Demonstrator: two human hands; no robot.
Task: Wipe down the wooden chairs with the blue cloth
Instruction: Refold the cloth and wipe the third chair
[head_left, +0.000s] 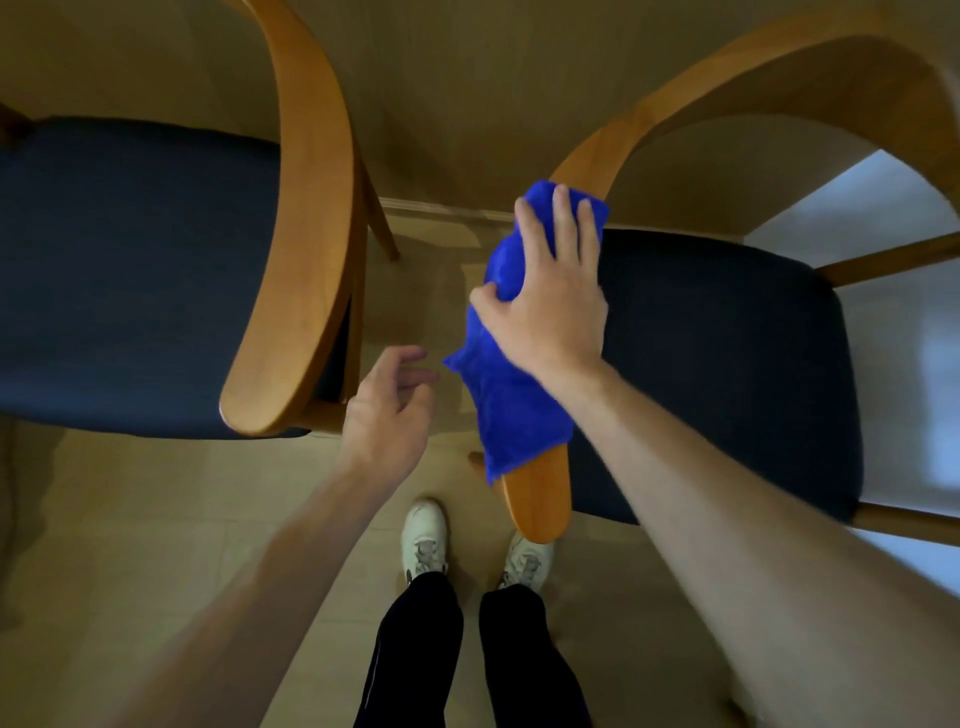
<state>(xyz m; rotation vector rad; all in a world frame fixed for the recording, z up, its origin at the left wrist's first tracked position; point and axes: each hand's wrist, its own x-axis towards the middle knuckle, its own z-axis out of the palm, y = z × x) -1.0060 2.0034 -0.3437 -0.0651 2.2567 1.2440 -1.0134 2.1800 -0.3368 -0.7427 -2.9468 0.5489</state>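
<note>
Toward two o'clock, on the right chair's armrest (540, 499), the right hand (545, 306) presses the soft, light blue cloth (514, 415) with spread fingers, best held flat from above, while the left hand (387, 410) hangs loosely curled, empty.

Two chairs stand side by side on the floor (156, 519), the left chair (306, 208) apart from the right chair (727, 78), whose near armrest (540, 499) carries the cloth (511, 405) under the right hand (550, 306), the left hand (387, 410) between them.
</note>
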